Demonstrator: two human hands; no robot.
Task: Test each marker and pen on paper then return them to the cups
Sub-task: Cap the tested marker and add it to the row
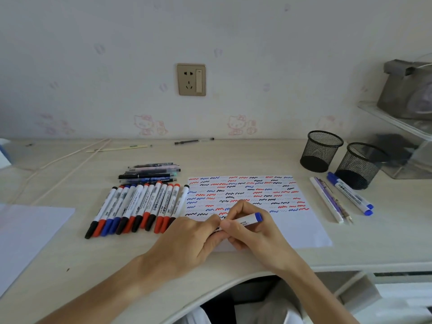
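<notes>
From the head camera, both hands meet over the near edge of the scribbled paper (pixel 245 199). The right hand (pixel 252 228) curls its fingers and thumb around a white marker (pixel 247 219), whose blue end points up and to the right. The left hand (pixel 194 239) pinches the marker's other end, fingers bent and touching the right thumb; whether a cap is there is hidden by the fingers. A row of capped markers (pixel 138 206) lies just left of the paper, with a small stack of pens (pixel 152 171) behind it. Two black mesh cups (pixel 321 150) stand at the right rear, touching or nearly so. Two blue markers (pixel 350 195) and some pens lie on the desk (pixel 117 265) beside the nearer cup.
</notes>
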